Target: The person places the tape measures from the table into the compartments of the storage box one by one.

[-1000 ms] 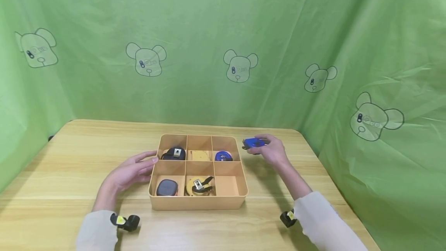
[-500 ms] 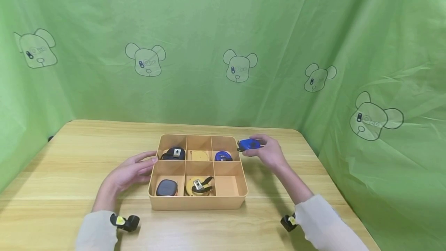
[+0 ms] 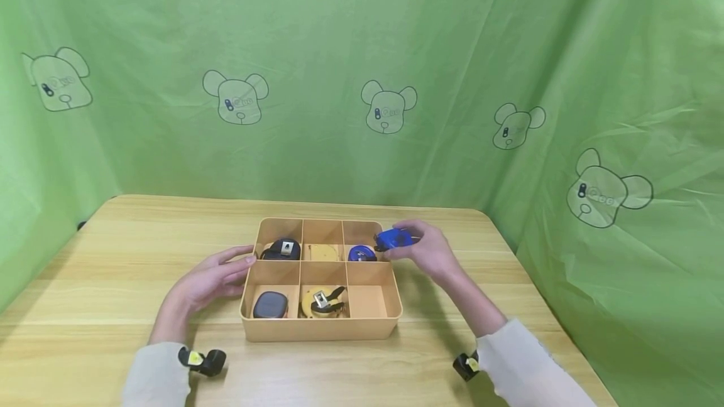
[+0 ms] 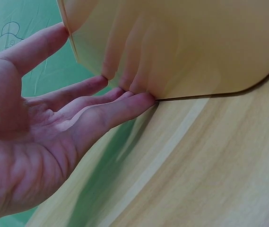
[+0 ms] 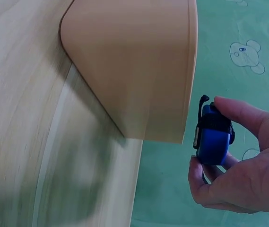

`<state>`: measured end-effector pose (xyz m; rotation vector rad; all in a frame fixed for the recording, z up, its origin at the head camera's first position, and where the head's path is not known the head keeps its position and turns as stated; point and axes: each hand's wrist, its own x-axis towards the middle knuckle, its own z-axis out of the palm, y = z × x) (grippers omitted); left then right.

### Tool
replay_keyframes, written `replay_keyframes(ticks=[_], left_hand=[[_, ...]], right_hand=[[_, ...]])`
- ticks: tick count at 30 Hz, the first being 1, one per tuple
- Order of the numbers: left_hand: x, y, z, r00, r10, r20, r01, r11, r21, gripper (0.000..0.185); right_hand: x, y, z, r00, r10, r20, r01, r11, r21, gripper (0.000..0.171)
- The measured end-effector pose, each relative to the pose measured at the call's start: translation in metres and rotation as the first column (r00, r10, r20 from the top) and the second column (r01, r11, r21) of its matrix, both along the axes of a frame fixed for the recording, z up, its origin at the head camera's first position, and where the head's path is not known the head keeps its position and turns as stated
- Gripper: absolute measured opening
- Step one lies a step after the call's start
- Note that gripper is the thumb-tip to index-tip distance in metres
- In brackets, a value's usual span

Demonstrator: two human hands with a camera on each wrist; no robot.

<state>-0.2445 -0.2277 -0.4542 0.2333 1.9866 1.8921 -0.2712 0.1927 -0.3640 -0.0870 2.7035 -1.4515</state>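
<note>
A blue tape measure with black trim is pinched between the thumb and fingers of my right hand, at the back right corner of a tan six-compartment box. In the right wrist view, the tape measure is up at the level of the box rim, just outside the wall. My left hand touches the box's left side. The left wrist view shows its fingertips against the lower part of the wall, fingers extended and palm bare.
Back row of the box: a black tape measure, a yellow round one, a blue one. Front row: a dark rounded-square case and a yellow tape measure with a black strap. Green curtain hangs behind the wooden table.
My right hand has carried the blue tape measure leftward, from beside the box to its back right rim. The left hand and the box have stayed put.
</note>
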Motion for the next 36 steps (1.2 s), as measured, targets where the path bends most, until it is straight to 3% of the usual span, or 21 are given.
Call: replay_keyframes(ticks=[15, 36], left_hand=[[0.002, 0.001, 0.002, 1.0, 0.001, -0.001, -0.001, 1.0, 0.001, 0.075], [0.001, 0.001, 0.002, 1.0, -0.004, -0.009, 0.004, 1.0, 0.0, 0.074]], right_hand=[[0.015, -0.014, 0.004, 0.992, 0.126, -0.019, -0.125, 0.992, 0.013, 0.068], [0.033, -0.026, 0.004, 0.976, 0.215, 0.042, -0.218, 0.971, 0.096, 0.068]])
